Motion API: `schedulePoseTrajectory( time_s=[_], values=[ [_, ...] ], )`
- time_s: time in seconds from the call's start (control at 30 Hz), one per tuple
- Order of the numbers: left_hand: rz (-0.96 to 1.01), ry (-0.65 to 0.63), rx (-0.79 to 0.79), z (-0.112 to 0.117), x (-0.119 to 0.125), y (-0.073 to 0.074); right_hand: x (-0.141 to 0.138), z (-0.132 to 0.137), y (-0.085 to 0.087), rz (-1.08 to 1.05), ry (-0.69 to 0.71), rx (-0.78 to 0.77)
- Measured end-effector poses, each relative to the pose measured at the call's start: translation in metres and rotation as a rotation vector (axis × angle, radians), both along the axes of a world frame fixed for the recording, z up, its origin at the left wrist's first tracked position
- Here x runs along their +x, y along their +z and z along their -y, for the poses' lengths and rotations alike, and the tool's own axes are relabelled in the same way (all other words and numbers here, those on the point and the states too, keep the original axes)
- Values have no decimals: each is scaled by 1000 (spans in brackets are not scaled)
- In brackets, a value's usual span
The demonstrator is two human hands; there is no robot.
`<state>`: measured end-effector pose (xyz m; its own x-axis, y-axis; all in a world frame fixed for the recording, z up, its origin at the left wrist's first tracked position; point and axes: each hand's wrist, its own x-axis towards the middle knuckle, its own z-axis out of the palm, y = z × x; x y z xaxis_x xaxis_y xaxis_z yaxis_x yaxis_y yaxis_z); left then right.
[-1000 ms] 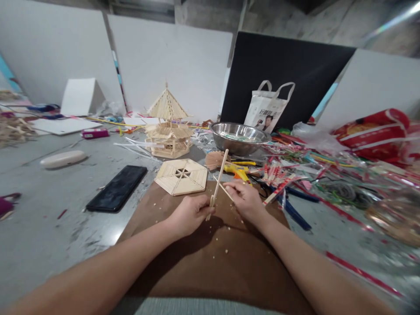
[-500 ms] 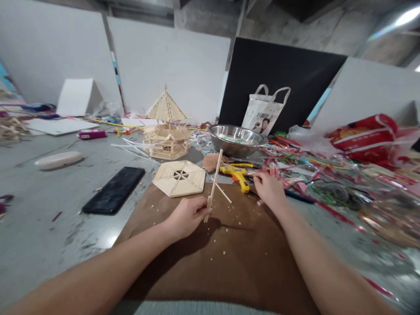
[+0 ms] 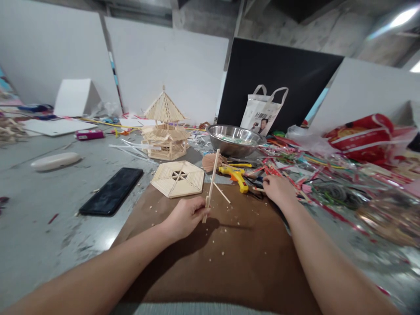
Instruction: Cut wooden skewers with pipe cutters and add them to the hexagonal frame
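My left hand point(image 3: 187, 216) is closed in a pinch around thin wooden sticks point(image 3: 214, 173), one long and one short, held nearly upright above the brown board point(image 3: 229, 271). My right hand point(image 3: 278, 189) rests low among scraps at the board's right edge, fingers curled together; what they grip, if anything, is hidden. Just left of it lies a yellow glue gun point(image 3: 239, 178). A loose thin stick point(image 3: 222, 192) is on the board behind the held ones. The hexagonal wooden panel point(image 3: 164, 180) lies flat at the board's far left corner.
A wooden pavilion model point(image 3: 166, 131) stands behind the panel. Beside it is a metal bowl point(image 3: 236, 146), with a white bag point(image 3: 262, 109) behind. A black phone point(image 3: 111, 191) and a white oblong case point(image 3: 55, 161) lie left. Plastic scraps and wires point(image 3: 334, 188) crowd the right.
My right hand has shifted a little to the right and lower among the scraps. My left hand still holds the sticks in nearly the same place.
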<state>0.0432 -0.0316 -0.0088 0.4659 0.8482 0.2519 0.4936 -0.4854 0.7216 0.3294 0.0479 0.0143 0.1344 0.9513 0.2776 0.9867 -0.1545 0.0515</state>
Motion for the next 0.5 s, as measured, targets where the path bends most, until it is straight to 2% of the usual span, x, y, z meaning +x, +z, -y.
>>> schedulePoseTrajectory(
  time_s=[0.13, 0.27, 0.5],
  values=[
    [-3, 6, -3, 0, 0, 0, -15, 5, 1, -17, 131, 16],
    [2, 6, -2, 0, 0, 2, -38, 10, -6, -16, 290, 10],
    [15, 3, -8, 1, 0, 2, -50, 11, -19, 72, 256, -29]
  ],
)
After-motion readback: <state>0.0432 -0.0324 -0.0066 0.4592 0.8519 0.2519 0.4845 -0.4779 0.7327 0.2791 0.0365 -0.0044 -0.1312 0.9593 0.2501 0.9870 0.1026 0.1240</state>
